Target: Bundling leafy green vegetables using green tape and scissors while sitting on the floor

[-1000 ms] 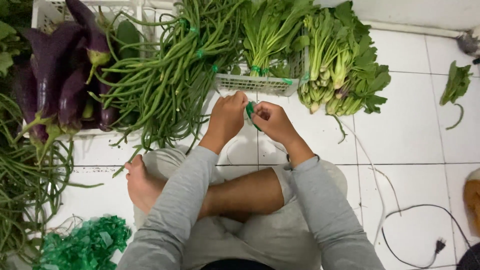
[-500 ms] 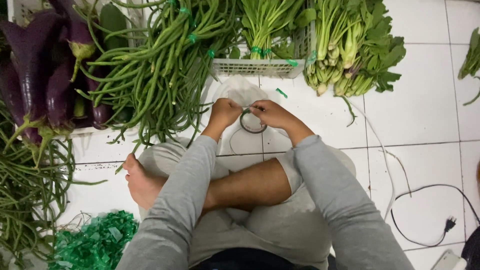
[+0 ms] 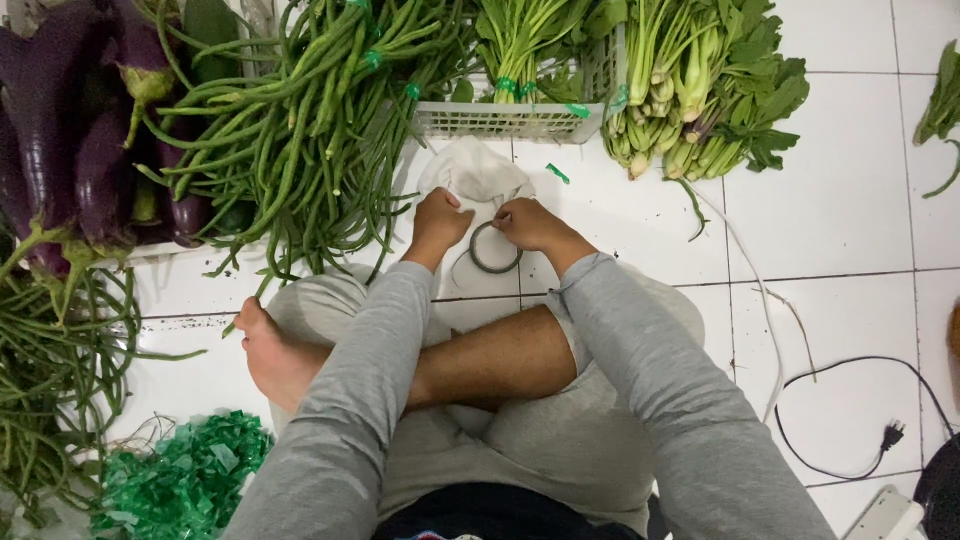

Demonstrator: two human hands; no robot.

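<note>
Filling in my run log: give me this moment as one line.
left hand: touching tape roll | right hand: holding tape roll | ahead: long beans, white basket

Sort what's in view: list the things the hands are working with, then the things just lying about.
In hand:
left hand
right hand
grey-green roll of tape
white cloth bag

Lying about:
purple eggplants
long green beans
black power cable
green plastic scraps

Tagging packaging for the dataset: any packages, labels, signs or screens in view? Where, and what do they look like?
No signs, screens or printed labels.
White plastic basket: top centre, rectangular, latticed, holding tied greens.
White bag: crumpled on the tiles just beyond the hands.
Tape roll: small grey-green ring between left hand and right hand.
</note>
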